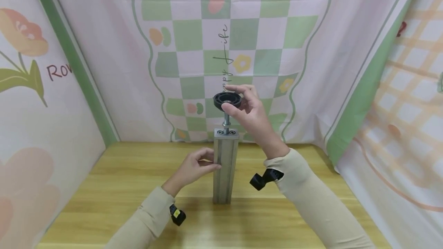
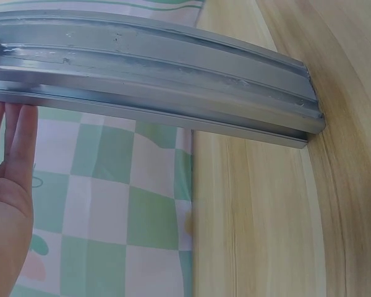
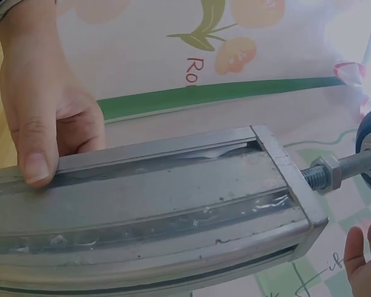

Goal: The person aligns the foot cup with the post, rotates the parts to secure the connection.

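An aluminium profile stands upright on the wooden table, slotted along its sides. From its screwed-on end plate rises a threaded rod carrying a nut. A round black levelling foot tops the rod, hollow side up. My right hand holds this foot at its right side, thumb over the near rim and fingers spread behind. Lower down, my left hand grips the profile from the left, its thumb on the near face. In the left wrist view, those fingers lie along the profile's edge.
The wooden table stretches around the profile's base. Patterned curtains hang close behind it and on both sides. Each wrist carries a small black camera on its beige sleeve.
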Available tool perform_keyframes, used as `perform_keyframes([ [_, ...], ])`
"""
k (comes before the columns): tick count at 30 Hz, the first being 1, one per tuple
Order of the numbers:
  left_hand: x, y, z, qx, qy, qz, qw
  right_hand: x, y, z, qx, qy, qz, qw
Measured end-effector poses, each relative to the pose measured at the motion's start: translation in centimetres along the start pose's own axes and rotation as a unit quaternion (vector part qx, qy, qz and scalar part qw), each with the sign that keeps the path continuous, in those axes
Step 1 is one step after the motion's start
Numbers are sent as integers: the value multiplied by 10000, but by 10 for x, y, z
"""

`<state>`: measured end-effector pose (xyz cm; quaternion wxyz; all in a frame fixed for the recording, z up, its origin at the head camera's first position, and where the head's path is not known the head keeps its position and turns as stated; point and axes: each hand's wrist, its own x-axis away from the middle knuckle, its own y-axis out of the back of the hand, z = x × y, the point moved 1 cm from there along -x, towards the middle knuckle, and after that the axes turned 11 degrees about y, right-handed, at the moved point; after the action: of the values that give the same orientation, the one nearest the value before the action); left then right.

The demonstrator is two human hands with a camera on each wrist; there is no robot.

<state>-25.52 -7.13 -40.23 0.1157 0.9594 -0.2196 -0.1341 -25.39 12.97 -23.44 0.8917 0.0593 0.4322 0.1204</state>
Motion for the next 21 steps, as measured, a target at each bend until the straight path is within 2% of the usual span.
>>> perform_keyframes([
  [5, 0, 0, -1, 25, -19, -12, 10000, -1, -2, 4, 204, 118, -101, 9997],
  [10, 0, 0, -1, 28, 84, 11, 10000, -2, -1, 2, 476, 418, -49, 9980],
  [12, 0, 0, -1, 19, 127, 16, 9999, -3, 0, 2, 300, 490, 84, 9983],
  [15, 1, -1, -2, 6, 160, 18, 9999, -5, 2, 1, -387, 450, 355, 9976],
  [18, 1, -1, -3, 17, 179, 18, 9998, -5, 3, -2, -1067, 375, 689, 9912],
  [21, 1, -1, -3, 32, 215, 15, 9998, -4, 4, -3, -1342, 338, 882, 9864],
])
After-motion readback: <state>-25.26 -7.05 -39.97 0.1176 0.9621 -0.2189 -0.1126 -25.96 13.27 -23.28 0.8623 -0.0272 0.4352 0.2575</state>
